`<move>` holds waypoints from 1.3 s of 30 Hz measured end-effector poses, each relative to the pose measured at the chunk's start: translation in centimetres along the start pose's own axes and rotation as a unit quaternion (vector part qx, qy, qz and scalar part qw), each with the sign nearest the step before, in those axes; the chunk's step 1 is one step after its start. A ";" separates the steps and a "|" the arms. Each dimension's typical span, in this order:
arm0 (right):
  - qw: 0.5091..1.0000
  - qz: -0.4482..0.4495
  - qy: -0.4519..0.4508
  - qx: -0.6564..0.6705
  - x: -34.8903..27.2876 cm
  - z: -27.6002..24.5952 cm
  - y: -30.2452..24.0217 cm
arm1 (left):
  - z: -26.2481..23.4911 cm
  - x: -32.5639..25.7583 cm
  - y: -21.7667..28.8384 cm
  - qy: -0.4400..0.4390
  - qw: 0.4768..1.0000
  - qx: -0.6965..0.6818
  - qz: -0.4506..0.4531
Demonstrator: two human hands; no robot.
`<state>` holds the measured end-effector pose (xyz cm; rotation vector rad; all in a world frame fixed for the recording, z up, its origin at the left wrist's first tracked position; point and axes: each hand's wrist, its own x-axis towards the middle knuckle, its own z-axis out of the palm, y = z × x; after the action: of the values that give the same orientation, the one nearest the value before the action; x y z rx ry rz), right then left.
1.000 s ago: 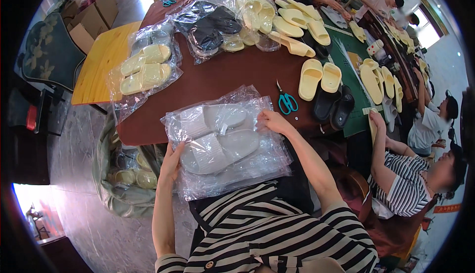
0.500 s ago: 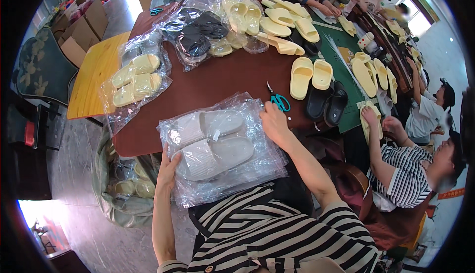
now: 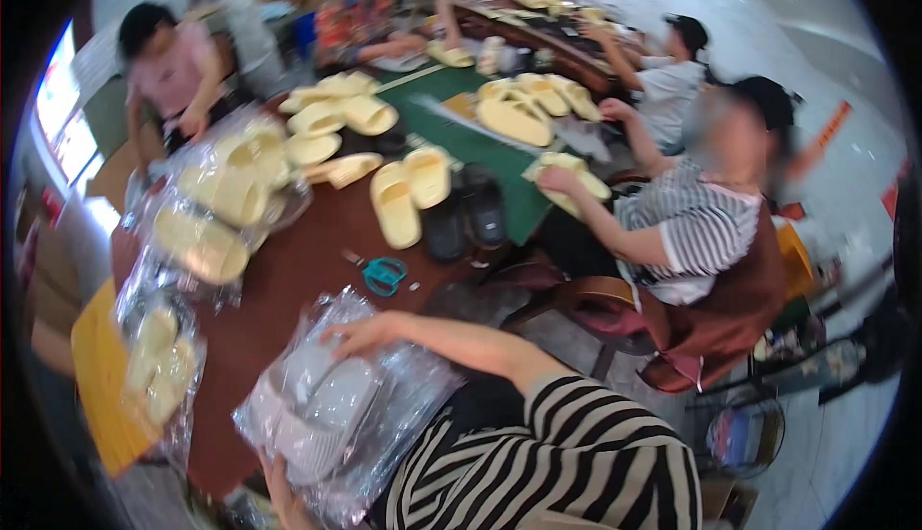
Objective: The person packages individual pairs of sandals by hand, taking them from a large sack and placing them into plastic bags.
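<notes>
A pair of light grey slippers [image 3: 317, 424] lies in clear plastic bagging in front of me at the table's near edge. My left hand [image 3: 277, 492] grips the near left edge of the plastic bag [image 3: 408, 400], thumb on top and its other fingers mostly hidden. Across the far end of the slippers reaches my right hand [image 3: 365, 334], slightly blurred, its fingers stretched out and bent a little over the plastic. Teal-handled scissors [image 3: 384, 277] rest on the brown tabletop [image 3: 288, 285] beyond that hand.
Bagged yellow slippers [image 3: 206, 242] cover the table's left side. Loose yellow slippers [image 3: 396, 205] and black slippers [image 3: 483, 205] stand beyond the scissors, near a green mat [image 3: 437, 103]. A co-worker in stripes [image 3: 687, 213] sits at right beside a chair [image 3: 576, 295]; several others work farther back.
The view has swung right, bringing more co-workers into it. My right hand has moved from the bag's far right corner onto the slippers' far end. My left hand stays at the bag's left edge.
</notes>
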<state>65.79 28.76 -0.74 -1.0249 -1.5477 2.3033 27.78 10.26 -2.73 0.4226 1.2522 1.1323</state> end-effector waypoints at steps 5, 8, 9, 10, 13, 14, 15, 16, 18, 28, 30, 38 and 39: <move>0.999 -0.003 -0.022 -0.038 -1.0 2.5 0.0 | 0.7 0.4 0.4 -0.039 0.999 0.010 -0.038; 0.998 -0.052 -0.026 -0.034 -3.0 3.7 -0.8 | 1.6 -0.5 1.8 -0.049 0.994 0.062 -0.076; 0.998 -0.055 -0.023 -0.034 -3.2 3.5 -0.2 | 1.7 -1.0 2.3 -0.044 0.992 0.077 -0.089; 0.995 -0.082 -0.004 -0.061 -3.3 3.3 0.5 | 2.0 -1.3 2.7 -0.038 0.990 0.092 -0.102; 0.990 -0.120 0.014 -0.075 -5.0 4.3 0.6 | 2.2 -2.4 3.6 0.003 0.983 0.124 -0.133; 0.983 -0.139 0.039 -0.110 -5.2 3.8 1.6 | 2.3 -2.7 3.7 0.017 0.981 0.133 -0.143; 0.975 -0.159 0.063 -0.144 -5.2 3.5 2.7 | 2.3 -3.0 3.8 0.032 0.978 0.142 -0.152; 0.975 -0.160 0.053 -0.148 -5.2 3.7 3.6 | 2.2 -3.4 3.5 0.039 0.979 0.136 -0.148; 0.982 -0.141 0.058 -0.108 -5.3 4.2 4.8 | 2.9 -4.7 2.9 -0.006 0.986 0.152 -0.072; 0.994 -0.064 0.087 0.024 -6.8 4.9 5.3 | 3.6 -5.6 1.0 0.080 0.829 0.512 0.209; 0.988 -0.097 0.102 -0.065 -6.8 4.8 4.1 | 2.5 -5.6 0.1 0.104 0.805 0.509 0.287; 0.957 -0.165 0.166 -0.171 -6.0 1.5 5.2 | 4.3 -6.8 1.4 0.150 0.657 0.690 0.264; 0.959 -0.161 0.159 -0.172 -6.1 1.7 5.3 | 5.0 -6.3 2.3 0.145 0.615 0.698 0.337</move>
<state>70.39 22.09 -2.27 -1.0583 -1.8474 1.6016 31.91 7.46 4.07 2.1015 2.2221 0.5154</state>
